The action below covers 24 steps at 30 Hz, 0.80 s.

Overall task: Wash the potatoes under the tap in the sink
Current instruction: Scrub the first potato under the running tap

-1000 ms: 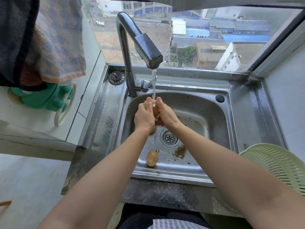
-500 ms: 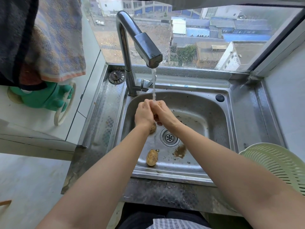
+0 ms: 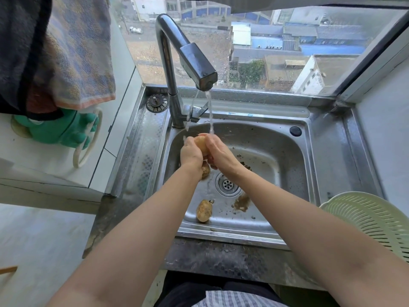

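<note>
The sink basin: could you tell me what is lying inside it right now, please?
A potato lies on the sink floor near the drain, with dirt patches. Another potato is partly hidden under the left hand.

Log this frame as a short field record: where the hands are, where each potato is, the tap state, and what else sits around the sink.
left hand: cupped on held potato
right hand: pressed on the same potato
held potato: between both hands, under the stream
tap: running
second potato: in sink, partly hidden beneath the hands
third potato: on basin floor, near front wall
drain: open, dirt patch beside it
colander: pale green, right of sink
</note>
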### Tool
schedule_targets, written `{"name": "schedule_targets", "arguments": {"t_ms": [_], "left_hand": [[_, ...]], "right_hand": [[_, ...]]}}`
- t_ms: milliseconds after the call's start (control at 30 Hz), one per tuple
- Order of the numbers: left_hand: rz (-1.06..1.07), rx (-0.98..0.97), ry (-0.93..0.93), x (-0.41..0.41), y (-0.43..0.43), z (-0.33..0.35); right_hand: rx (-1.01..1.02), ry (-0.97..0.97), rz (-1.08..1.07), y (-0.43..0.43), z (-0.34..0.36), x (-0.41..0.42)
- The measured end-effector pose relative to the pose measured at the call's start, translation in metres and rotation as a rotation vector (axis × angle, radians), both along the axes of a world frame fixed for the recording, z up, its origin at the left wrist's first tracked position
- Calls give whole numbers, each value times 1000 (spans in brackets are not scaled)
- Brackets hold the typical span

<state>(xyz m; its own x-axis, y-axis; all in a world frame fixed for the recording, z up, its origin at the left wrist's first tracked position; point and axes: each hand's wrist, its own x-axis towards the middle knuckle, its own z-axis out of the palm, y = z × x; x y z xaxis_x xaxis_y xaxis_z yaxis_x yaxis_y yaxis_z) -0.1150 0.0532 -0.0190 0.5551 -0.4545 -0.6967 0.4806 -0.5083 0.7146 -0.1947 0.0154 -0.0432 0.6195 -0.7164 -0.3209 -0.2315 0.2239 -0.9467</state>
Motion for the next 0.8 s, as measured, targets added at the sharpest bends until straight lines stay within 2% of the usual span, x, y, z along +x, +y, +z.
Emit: {"name": "schedule_targets", "arguments": {"t_ms": [67,167,233,300,333,367,500,600,700,800], "left_hand": [[18,12,24,3,1,-1],[-94,-92,-80,-4,5,-1],[-215,-84,-286,-4,7,-5],[-350,53,-550,1,7,-5],[-379,127,-622,4,7,-5],[-375,159,-639,8,6,-4],[-272,161,-516,16,2,-9],[-265,134,-510,10,4,-12],[-257,187,-601,4,6,-10],[-257,201,-614,9,4,-6]], "right_hand": [[11,-20,68,-1,-4,-3],[-78,67,-76,-5,-1,10],[-111,182,-169,-9,1,18],[-116,220,-186,-8,2,20],[-110,200,-153,-7,2,18],[-91,154,-106,-5,3,15],[-14,-18,11,2,3,3],[-94,12,-102,-2,-1,9],[-59,129,-205,-7,5,18],[30,54,-71,-7,12,10]]}}
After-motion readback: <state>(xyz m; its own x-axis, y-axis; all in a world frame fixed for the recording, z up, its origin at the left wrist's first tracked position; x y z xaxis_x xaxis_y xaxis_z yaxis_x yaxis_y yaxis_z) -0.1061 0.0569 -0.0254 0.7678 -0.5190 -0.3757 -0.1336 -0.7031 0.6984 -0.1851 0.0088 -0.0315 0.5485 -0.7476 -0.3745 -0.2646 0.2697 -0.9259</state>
